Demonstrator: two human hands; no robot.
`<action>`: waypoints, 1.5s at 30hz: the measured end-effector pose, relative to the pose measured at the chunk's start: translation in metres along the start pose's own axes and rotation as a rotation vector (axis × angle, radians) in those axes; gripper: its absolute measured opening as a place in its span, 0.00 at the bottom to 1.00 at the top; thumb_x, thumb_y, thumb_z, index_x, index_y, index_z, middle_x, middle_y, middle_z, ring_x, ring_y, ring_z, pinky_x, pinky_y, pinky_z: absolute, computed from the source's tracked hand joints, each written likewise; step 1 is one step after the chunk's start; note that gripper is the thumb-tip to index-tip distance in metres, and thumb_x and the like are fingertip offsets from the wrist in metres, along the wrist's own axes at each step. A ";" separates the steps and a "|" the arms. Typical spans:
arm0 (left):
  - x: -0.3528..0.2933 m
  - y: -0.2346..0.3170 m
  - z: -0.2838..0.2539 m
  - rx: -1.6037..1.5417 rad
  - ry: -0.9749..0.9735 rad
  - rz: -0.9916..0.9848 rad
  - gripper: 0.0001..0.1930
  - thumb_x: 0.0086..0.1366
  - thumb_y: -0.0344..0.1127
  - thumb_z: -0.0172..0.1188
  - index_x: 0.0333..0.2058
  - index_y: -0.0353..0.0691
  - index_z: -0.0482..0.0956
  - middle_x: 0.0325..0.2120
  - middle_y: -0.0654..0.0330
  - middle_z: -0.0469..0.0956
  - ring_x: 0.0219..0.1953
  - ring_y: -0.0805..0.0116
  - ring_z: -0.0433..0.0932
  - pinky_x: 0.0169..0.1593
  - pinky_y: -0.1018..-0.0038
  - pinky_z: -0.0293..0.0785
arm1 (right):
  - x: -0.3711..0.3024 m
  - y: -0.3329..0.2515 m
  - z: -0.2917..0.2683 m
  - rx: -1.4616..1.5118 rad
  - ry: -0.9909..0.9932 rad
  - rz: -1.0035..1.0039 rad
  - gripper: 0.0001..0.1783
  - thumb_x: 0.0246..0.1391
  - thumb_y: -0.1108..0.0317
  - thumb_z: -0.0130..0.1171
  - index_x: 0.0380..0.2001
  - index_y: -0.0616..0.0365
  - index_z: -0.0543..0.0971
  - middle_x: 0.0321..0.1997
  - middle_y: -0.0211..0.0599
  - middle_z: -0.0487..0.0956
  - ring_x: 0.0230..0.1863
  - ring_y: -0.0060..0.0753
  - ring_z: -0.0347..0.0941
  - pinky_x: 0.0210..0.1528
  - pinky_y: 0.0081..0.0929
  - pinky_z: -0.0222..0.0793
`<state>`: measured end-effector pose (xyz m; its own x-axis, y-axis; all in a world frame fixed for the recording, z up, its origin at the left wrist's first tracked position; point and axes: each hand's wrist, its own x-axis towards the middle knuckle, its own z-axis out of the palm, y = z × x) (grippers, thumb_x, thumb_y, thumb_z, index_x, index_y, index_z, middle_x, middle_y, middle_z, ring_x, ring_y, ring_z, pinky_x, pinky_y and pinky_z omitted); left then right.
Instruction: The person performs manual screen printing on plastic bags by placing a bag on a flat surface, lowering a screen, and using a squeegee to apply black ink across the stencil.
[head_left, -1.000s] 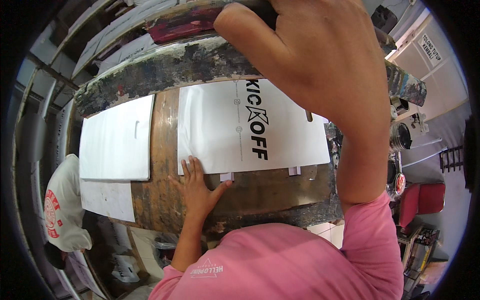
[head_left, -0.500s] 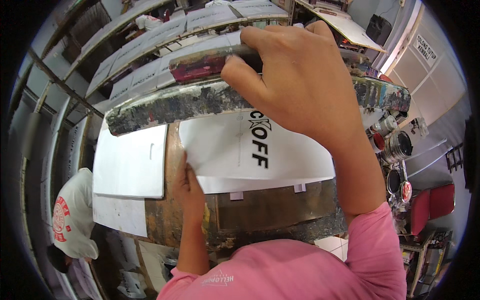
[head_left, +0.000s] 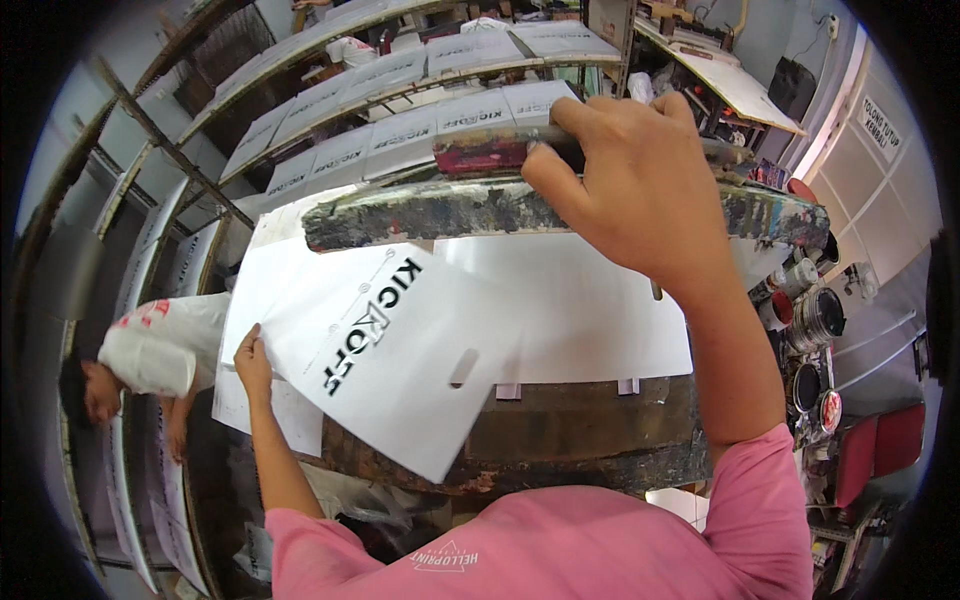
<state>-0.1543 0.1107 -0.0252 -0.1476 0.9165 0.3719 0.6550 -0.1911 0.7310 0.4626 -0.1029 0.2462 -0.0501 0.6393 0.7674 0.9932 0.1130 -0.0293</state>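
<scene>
My right hand [head_left: 640, 170] is closed around the dark, ink-stained handle of a squeegee [head_left: 480, 148], just above the raised near edge of a paint-caked screen printing frame [head_left: 420, 218]. Whether the fingers also hold the frame is hidden. At the left, my left hand [head_left: 254, 365] pinches the edge of a white flat bag [head_left: 440, 330] with bold black lettering and a handle slot. The bag slants over the table, its lower corner past the near edge. Another white bag [head_left: 590, 310] lies flat under the frame, against two small pale tabs [head_left: 509, 391].
Racks [head_left: 400, 150] of printed bags stand behind and to the left. A co-worker in a white shirt [head_left: 165, 350] bends beside the left rack. Ink cans [head_left: 822, 315] and a red chair [head_left: 880, 455] are at the right. The table's dark near edge [head_left: 590, 430] lies before me.
My left hand has moved the printed bag left off the table's middle, turning it aslant. A blank bag now shows under the frame. The co-worker's head and arm have come into view.
</scene>
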 end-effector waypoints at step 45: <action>-0.282 0.163 0.144 0.156 -0.493 0.227 0.65 0.29 0.72 0.86 0.63 0.31 0.79 0.34 0.52 0.85 0.33 0.48 0.80 0.40 0.56 0.74 | -0.149 0.098 0.294 0.111 -0.496 -0.012 0.23 0.61 0.47 0.70 0.51 0.50 0.84 0.44 0.38 0.80 0.50 0.49 0.80 0.44 0.49 0.81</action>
<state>0.1010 -0.1278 -0.0932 0.3484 0.9215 0.1714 0.7373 -0.3823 0.5569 0.5368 0.0364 -0.0596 -0.1325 0.9188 0.3719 0.9764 0.1855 -0.1106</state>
